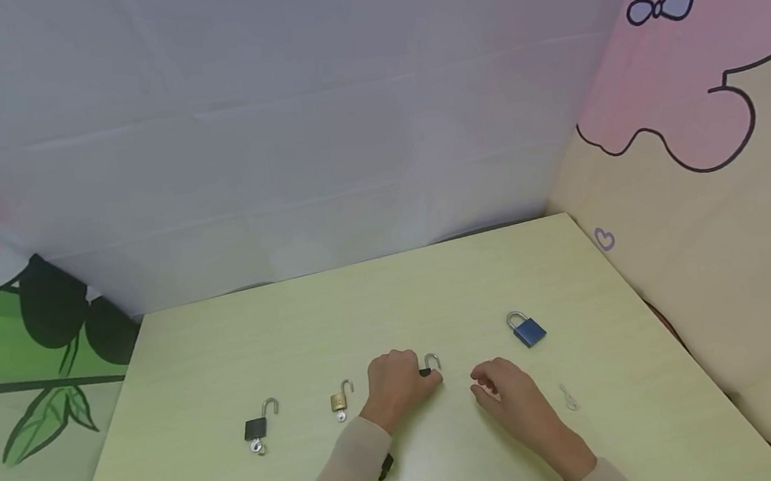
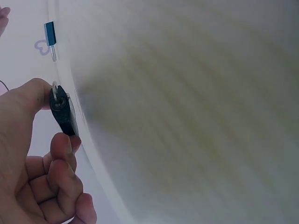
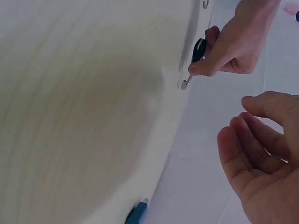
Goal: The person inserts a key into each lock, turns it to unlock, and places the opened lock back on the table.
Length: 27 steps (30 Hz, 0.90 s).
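smooth pale matt wood-look table (image 1: 435,298); blue glossy padlock (image 1: 528,330), shiny metal shackle

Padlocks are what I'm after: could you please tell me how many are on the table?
4. A black padlock at far left, a brass padlock beside it, a dark padlock gripped by the left hand, and a blue padlock at right.

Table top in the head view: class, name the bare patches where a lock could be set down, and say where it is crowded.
The table is bare along its far half, behind all the locks, and in the near left corner. Crowded: the near row, with the black lock, brass lock, left hand, right hand, key and blue lock.
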Motion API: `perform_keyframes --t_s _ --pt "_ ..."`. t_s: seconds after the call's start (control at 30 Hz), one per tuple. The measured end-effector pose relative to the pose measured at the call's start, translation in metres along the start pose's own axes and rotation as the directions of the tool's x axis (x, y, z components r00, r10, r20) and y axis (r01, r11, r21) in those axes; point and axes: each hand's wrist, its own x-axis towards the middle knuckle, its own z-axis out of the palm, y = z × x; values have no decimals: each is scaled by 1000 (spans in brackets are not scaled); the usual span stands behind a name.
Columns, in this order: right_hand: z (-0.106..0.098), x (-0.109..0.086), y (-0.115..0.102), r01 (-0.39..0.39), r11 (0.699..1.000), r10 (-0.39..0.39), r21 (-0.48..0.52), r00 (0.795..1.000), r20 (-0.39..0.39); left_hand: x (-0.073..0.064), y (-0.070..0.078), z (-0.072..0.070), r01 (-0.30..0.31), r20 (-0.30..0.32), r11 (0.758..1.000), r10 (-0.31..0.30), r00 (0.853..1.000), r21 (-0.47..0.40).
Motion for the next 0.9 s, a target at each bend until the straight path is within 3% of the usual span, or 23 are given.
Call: perform_keyframes --t_s 0.13,0.27,0.53,0.9 --pt "-7 -3 -5 80 971 -74 -227 997 32 0 1 -1 0 15 1000 0 1000 -5" --pt "-12 -5 -9 99 948 -86 -302 995 56 1 2 0 -2 16 1000 2 1000 -7" --pt "-17 -9 -7 66 958 -44 -277 995 85 0 2 0 -5 19 1000 6 1000 -9" --pt "-26 -15 2 56 970 -40 -238 997 70 11 14 -21 9 85 999 -12 996 39"
